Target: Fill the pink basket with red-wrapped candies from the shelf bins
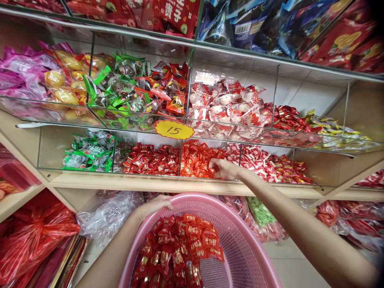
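Nearest the camera sat a pink plastic basket [240, 240] with a perforated wall, holding a heap of red-and-gold wrapped sweets [180, 252] piled toward its left side. The left hand [153, 206] lay curled over the basket's far-left rim, gripping it. Beside the basket, lower left, were a crumpled red plastic bag [33, 236] and a clear plastic bag [108, 218] stuffed under the shelf edge.

Beyond the rim, the right hand [223, 168] reached across into the lower row of clear bins, fingers bent down among the orange-red sweets [198, 160] in the middle compartment; whether it had closed on any piece could not be told. The same bin row, fronted by a clear panel and resting on a pale wooden shelf [168, 185], held green-wrapped sweets [90, 152] at the left, dark red ones [150, 160] next, and red-and-white ones [264, 162] to the right of the hand.

Above, a yellow price tag [174, 129] marked 15 was stuck on the front of the upper bin row, which carried pink, yellow, green, red and white packets. Farthest up, another shelf was crowded with red and blue bags [264, 28].
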{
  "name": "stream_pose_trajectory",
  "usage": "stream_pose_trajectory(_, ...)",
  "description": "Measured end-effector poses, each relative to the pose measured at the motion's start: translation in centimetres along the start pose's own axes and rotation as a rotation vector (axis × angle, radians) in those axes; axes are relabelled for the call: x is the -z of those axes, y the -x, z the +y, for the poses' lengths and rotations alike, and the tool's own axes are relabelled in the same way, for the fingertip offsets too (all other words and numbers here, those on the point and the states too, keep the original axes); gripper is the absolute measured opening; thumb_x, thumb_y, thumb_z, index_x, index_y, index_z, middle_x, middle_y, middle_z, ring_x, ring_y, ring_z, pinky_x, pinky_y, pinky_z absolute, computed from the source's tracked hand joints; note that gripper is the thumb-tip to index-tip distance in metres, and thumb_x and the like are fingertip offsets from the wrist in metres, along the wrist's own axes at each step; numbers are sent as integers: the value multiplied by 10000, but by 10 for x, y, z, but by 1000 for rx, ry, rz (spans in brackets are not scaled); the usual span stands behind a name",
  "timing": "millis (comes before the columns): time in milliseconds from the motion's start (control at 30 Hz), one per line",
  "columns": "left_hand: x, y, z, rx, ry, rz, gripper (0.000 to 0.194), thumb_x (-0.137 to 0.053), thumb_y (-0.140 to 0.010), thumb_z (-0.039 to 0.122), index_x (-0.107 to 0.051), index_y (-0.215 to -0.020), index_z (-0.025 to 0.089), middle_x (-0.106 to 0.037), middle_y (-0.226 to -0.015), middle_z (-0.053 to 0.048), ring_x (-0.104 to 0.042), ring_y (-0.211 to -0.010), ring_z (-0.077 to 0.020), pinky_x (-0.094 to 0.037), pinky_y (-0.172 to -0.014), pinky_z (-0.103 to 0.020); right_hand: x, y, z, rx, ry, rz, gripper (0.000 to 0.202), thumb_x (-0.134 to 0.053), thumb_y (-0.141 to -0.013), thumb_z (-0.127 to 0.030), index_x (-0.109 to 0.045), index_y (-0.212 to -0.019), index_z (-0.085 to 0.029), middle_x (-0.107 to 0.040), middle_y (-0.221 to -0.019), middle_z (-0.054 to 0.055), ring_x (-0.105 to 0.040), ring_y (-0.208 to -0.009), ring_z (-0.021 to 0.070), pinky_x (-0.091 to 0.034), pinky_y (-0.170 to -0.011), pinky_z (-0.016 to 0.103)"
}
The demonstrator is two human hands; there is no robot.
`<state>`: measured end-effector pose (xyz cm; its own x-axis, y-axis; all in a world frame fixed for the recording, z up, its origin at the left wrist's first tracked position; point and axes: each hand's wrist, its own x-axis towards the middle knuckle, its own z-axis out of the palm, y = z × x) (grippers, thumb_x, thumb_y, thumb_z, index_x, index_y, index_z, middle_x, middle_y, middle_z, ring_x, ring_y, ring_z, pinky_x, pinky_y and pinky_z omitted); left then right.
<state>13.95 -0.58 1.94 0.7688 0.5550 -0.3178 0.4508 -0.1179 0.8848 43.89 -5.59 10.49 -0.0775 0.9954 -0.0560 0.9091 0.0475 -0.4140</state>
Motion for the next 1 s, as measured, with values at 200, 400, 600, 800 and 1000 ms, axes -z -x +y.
stream_pose_trajectory(200, 0, 0, 1, -35, 9, -16, 447, -484, -637, 283, -589, -1062, 191, -616, -1019, 12, -483, -976, -227, -346, -844, -272, 0, -3, 2, 6, -65, -2, 267, -590, -565, -259, -444, -769, -167, -423, -644, -48, -368, -572, 85, -313, -539, 209)
stream_pose_trajectory(400, 0, 0, 0, -34, 5, -14, 445, -477, -638, 282, -590, -1057, 181, -626, -979, 13, -488, -957, -222, -348, -837, -273, 2, -1, -1, 9, -112, -2, 363, -613, -565, -422, -454, -766, -165, -424, -640, -47, -359, -563, 82, -306, -518, 210)
stream_pose_trajectory(600, 0, -2, -4, -77, 39, -51, 446, -483, -647, 268, -577, -1073, 174, -631, -955, 14, -504, -929, -212, -352, -824, -270, -3, -3, 3, -13, -7, -68, 336, -583, -580, -474, -458, -626, -166, -337, -523, -74, -294, -498, 69, -239, -466, 212)
stream_pose_trajectory(800, 0, -1, -2, -44, -9, -5, 437, -489, -635, 292, -597, -1046, 190, -612, -1004, 10, -468, -1000, -233, -326, -866, -282, 15, 7, -4, -26, 20, -23, 319, -603, -581, -447, -498, -652, -154, -395, -572, -50, -347, -544, 84, -294, -501, 220)
stream_pose_trajectory(1000, -1, -1, -2, -23, -17, 3, 459, -493, -628, 318, -590, -1057, 187, -596, -1037, -7, -475, -990, -236, -345, -849, -287, 37, 2, -25, -128, 71, 239, 347, -615, -614, -396, -572, -829, -126, -542, -745, 32, -475, -687, 155, -381, -611, 262)
